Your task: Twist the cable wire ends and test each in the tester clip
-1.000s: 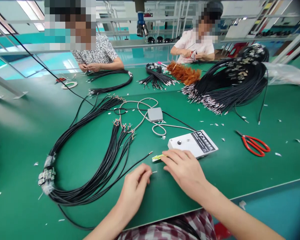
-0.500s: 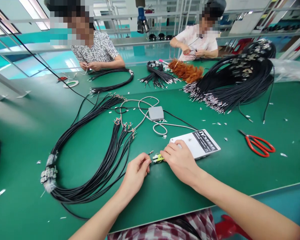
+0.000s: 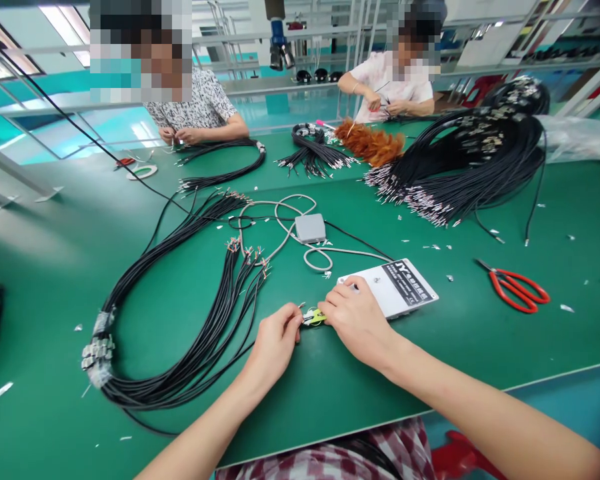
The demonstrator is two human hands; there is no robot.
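Observation:
My left hand (image 3: 276,340) is closed in a pinch on a black cable (image 3: 301,306), whose stripped end pokes up past the fingertips. Close beside it, the fingers of my right hand (image 3: 357,317) are bent round the back end of a yellow-green clip (image 3: 316,317) with whitish tips. Partly under the right hand lies a flat white box (image 3: 386,285) with a black label. A large bundle of black cables (image 3: 180,373) curves over the table left of my hands, its multicoloured wire ends fanned out beyond them.
Red-handled cutters (image 3: 517,290) lie at the right. A grey pedal-like block (image 3: 311,228) with a looped grey cord sits behind the box. More black cable bundles (image 3: 460,167) and an orange-brown fluffy bunch (image 3: 370,142) are farther back. Two people (image 3: 200,100) work across the green table (image 3: 480,347).
My left hand has shifted very slightly, and less of the cable end shows above its fingertips. The right hand stays on the clip. The view has moved a little.

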